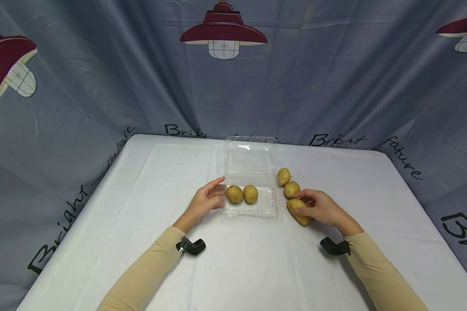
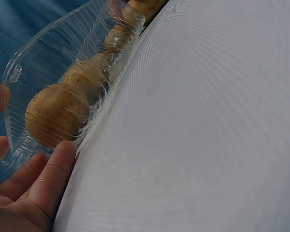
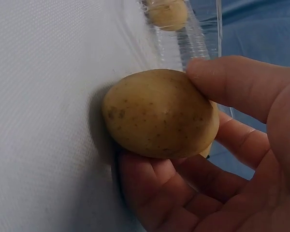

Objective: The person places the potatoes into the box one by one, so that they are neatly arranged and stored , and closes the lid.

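Observation:
A clear plastic clamshell container [image 1: 266, 203] stands on the white table with its lid [image 1: 251, 156] laid back. Two potatoes, one at the left [image 1: 234, 194] and one beside it [image 1: 251, 194], lie inside. My left hand [image 1: 203, 202] touches the container's left end; in the left wrist view its extended fingers [image 2: 50, 181] rest against the clear wall. To the right of the container, my right hand [image 1: 324, 209] holds a longer potato [image 3: 157, 113] between thumb and fingers. That potato is at the tabletop; whether it touches the cloth is unclear.
Two more potatoes, a far one [image 1: 283, 177] and a nearer one [image 1: 291, 189], lie by the container's right side. White cloth [image 1: 249, 263] covers the table. A grey-blue curtain [image 1: 295, 86] with printed lamps and lettering hangs behind and at both sides.

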Available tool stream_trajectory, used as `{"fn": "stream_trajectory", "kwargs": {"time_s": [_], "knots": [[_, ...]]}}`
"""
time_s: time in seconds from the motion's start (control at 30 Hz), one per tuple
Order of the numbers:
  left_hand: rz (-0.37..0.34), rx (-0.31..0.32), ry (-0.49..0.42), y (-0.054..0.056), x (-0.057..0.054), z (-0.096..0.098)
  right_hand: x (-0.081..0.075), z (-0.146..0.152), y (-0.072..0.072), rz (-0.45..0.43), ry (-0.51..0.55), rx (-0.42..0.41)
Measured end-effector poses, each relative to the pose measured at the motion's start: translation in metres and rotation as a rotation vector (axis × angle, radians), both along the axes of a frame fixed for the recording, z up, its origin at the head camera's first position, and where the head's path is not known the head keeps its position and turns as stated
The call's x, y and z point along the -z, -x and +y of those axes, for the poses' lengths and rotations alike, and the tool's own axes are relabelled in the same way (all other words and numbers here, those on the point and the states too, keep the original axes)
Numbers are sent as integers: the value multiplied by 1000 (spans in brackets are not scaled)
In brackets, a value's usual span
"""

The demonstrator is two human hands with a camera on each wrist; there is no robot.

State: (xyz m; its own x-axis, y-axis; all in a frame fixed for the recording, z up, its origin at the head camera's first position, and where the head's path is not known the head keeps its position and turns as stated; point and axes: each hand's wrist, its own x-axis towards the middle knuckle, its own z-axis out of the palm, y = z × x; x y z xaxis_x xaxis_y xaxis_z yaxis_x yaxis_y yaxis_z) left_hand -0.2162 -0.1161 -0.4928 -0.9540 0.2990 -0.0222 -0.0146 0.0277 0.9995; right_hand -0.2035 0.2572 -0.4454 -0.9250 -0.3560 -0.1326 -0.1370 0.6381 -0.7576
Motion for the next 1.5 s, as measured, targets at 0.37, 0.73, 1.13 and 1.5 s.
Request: {"fn": "stream_trajectory", "kwargs": {"time_s": [0.37, 0.73, 1.13, 1.5], "knots": [[2, 5, 1, -1, 0, 0, 0, 0, 0, -3, -5, 1], [-2, -2, 10, -2, -1, 1, 4, 4, 3, -26, 11, 20], [4, 2, 9, -2, -3, 1, -2, 4, 5, -52, 89, 26], [3, -1, 7, 0, -2, 0, -14, 1, 12, -58, 107, 50]]}}
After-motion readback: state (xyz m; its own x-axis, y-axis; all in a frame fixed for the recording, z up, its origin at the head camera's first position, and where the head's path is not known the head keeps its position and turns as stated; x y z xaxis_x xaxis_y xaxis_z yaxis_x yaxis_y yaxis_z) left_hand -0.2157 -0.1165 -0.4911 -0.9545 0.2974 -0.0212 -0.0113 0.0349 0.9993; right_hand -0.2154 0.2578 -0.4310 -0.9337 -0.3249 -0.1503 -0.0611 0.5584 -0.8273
